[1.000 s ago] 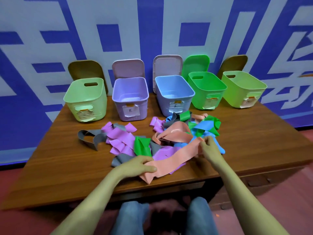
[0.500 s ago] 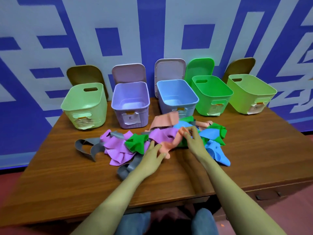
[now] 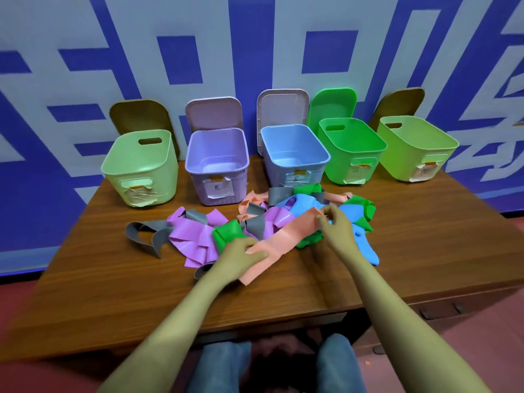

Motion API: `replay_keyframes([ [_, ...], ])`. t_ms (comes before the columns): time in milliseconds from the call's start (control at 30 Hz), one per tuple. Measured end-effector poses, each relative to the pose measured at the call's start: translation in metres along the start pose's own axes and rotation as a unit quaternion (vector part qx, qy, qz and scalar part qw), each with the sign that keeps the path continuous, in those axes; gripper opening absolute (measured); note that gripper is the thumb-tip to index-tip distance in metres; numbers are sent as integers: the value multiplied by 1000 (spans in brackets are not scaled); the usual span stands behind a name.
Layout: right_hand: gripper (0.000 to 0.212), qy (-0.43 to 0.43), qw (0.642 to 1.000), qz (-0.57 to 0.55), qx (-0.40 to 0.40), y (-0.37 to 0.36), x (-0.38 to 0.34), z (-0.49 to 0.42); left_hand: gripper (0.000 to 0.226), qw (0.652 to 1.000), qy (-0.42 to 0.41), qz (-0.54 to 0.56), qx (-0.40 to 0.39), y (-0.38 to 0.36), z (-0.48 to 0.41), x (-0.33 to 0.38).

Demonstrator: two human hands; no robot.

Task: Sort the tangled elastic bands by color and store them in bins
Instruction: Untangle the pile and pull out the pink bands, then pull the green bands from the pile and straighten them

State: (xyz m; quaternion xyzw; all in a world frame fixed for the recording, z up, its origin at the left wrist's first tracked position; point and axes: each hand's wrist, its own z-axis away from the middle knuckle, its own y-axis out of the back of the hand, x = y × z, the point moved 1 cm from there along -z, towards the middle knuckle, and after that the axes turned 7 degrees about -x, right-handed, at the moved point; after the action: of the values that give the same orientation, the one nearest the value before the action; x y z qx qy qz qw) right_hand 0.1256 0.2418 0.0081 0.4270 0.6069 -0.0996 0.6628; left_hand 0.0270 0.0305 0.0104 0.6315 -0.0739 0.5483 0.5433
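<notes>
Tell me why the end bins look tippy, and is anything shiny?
Head view: the wide lens bends things, so the left bin and right bin seem to lean outward. Head view: room light gleams on the purple band and inside the purple bin.

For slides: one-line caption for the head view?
Left hand and right hand hold a peach band over the tangled pile, five open bins behind.

I'm seeing bins (image 3: 283,148) standing in a row at the table's (image 3: 425,251) back | lids (image 3: 214,113) leaning behind them on the wall (image 3: 255,38) | bands (image 3: 195,236) lying heaped before the bins | strip (image 3: 289,236) stretching from left hand (image 3: 241,258), nearer, to right hand (image 3: 337,231).
</notes>
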Motion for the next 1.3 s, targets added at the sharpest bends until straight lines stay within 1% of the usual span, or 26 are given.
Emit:
replay_keyframes([
  [100,4,-25,999,-21,33,12,6,16,16,999,2,22,-34,4,15,-5],
  [200,4,-54,996,-27,58,22,15,35,16,998,5,1,-67,4,29,-13],
  [300,8,-95,993,-2,65,29,29,54,16,998,20,-13,-64,1,40,-24],
  [400,4,-123,990,27,64,32,48,69,19,997,38,-18,-62,-2,46,-34],
  [467,4,-139,986,66,59,33,59,77,20,997,55,-16,-47,-3,48,-41],
  [567,8,-153,979,122,51,31,69,86,19,997,72,-29,-9,-5,49,-48],
  [667,11,-140,974,171,56,29,72,90,19,995,76,-45,33,-14,51,-53],
  [767,11,-135,965,213,78,27,71,94,24,990,77,-86,76,-23,52,-58],
  [867,10,-140,949,266,92,30,70,98,24,987,82,-99,98,-29,53,-59],
  [933,13,-134,940,303,86,31,74,99,23,987,74,-101,102,-32,54,-57],
  [1000,15,-129,934,323,82,33,79,99,21,989,64,-90,102,-34,55,-55],
  [1133,17,-134,937,310,86,34,82,98,19,992,69,-12,106,-36,54,-57],
  [1200,19,-130,935,316,94,34,81,98,21,991,67,-48,110,-37,55,-58],
  [1300,24,-111,925,342,121,33,79,100,27,973,50,-182,130,-40,58,-54],
])
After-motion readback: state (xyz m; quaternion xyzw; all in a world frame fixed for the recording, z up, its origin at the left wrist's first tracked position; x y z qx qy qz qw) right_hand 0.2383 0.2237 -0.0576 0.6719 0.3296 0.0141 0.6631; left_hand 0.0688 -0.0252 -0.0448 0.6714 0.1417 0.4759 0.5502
